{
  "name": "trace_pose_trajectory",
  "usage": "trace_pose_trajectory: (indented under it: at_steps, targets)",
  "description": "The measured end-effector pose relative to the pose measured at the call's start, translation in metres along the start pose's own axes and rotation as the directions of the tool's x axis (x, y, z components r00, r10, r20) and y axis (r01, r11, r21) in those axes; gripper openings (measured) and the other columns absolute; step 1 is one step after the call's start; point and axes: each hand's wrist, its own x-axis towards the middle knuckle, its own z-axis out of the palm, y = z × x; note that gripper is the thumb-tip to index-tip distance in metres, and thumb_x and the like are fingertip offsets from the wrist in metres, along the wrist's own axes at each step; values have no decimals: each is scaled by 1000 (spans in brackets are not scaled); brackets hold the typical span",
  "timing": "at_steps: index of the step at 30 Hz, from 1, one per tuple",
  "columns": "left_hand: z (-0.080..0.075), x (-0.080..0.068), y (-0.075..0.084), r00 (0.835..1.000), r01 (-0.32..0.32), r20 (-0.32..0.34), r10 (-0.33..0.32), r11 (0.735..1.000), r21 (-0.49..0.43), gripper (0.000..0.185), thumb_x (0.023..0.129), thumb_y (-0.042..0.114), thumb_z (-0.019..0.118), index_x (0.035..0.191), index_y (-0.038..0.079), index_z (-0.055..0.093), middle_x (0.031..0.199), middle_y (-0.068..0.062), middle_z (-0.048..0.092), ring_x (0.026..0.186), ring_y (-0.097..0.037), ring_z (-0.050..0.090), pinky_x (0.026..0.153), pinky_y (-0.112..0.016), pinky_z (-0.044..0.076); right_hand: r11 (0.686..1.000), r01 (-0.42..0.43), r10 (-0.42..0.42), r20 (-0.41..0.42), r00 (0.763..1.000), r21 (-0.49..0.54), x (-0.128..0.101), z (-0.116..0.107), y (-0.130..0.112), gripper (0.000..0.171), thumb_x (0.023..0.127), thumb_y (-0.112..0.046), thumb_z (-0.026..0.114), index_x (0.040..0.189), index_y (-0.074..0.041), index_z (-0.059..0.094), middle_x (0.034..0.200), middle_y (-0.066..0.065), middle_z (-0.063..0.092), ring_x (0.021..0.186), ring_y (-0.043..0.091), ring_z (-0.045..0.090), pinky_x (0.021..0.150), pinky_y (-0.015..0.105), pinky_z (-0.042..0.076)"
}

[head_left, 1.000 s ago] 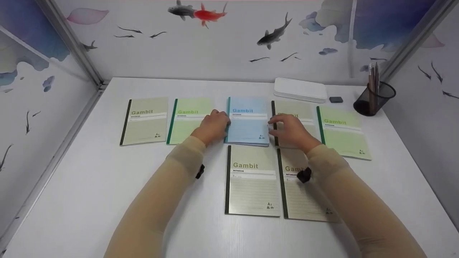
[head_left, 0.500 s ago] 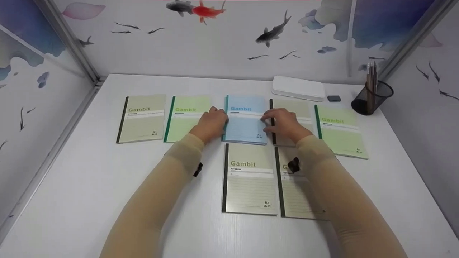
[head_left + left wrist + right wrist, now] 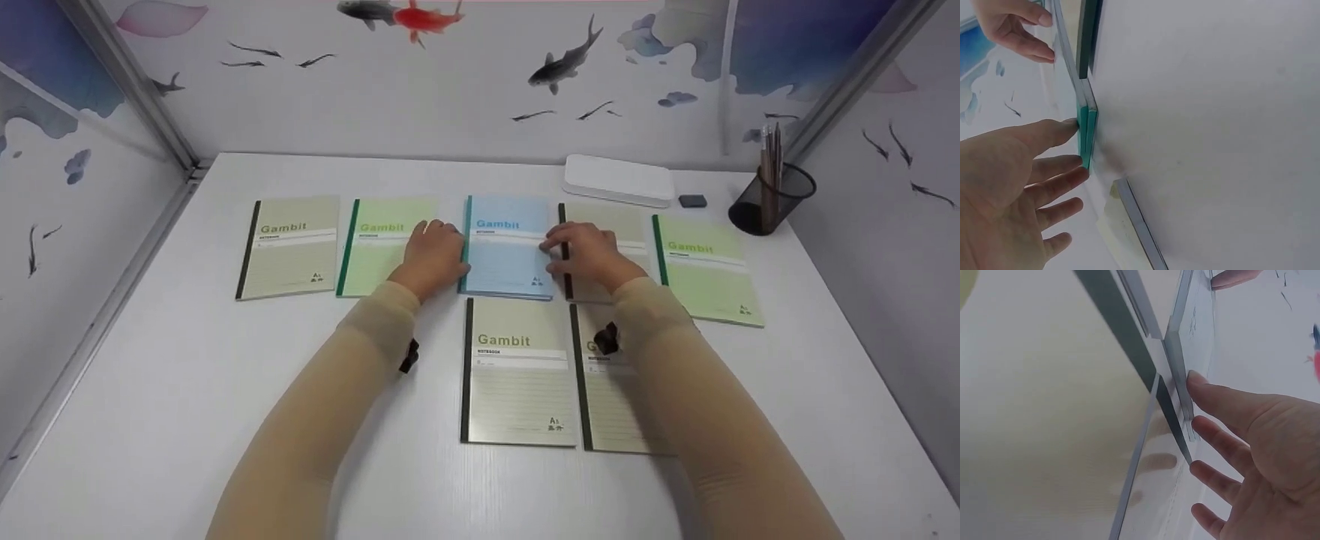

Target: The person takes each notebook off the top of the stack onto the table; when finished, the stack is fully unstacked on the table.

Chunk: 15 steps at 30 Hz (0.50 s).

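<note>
A blue Gambit notebook (image 3: 507, 251) lies in the middle of the back row on the white table (image 3: 187, 375). My left hand (image 3: 439, 251) rests against its teal spine (image 3: 1085, 135) with straight fingers, thumb tip touching the edge. My right hand (image 3: 581, 251) has its straight fingers against the notebook's right edge (image 3: 1180, 377) and lies partly over the olive notebook (image 3: 626, 225) beside it. Neither hand grips anything. In the left wrist view the right hand (image 3: 1016, 28) shows across the cover.
The back row also holds an olive notebook (image 3: 289, 251), a light green one (image 3: 375, 247) and another light green one (image 3: 709, 270). Two olive notebooks (image 3: 517, 382) (image 3: 611, 412) lie in front. A white box (image 3: 619, 180), an eraser (image 3: 692, 200) and a pen cup (image 3: 772, 199) stand back right.
My right hand has slid left from the olive notebook to the blue notebook's right edge. The left hand stays at the spine.
</note>
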Motion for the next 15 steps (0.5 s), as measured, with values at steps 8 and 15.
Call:
trace_pose_trajectory:
  at_steps: [8,15]
  targets:
    - [9,6,-2,1000,30,-7,-30,997,-65,52,103,37,63,141,1,60,149,-13,55,148,-31,40,129,-53,21,1000,-8,8,4,1000,-14,-1,0,-3,39,89,-17,81,128,-17,72,151,4,56,147,32,42,123,57,15]
    - [5,5,0,998,59,6,-60,951,-304,58,101,34,68,144,-4,55,154,-15,48,148,-29,35,126,-42,29,1000,-9,9,6,1000,-19,0,-2,-4,38,90,-17,82,127,-17,73,149,4,57,146,33,44,123,59,15]
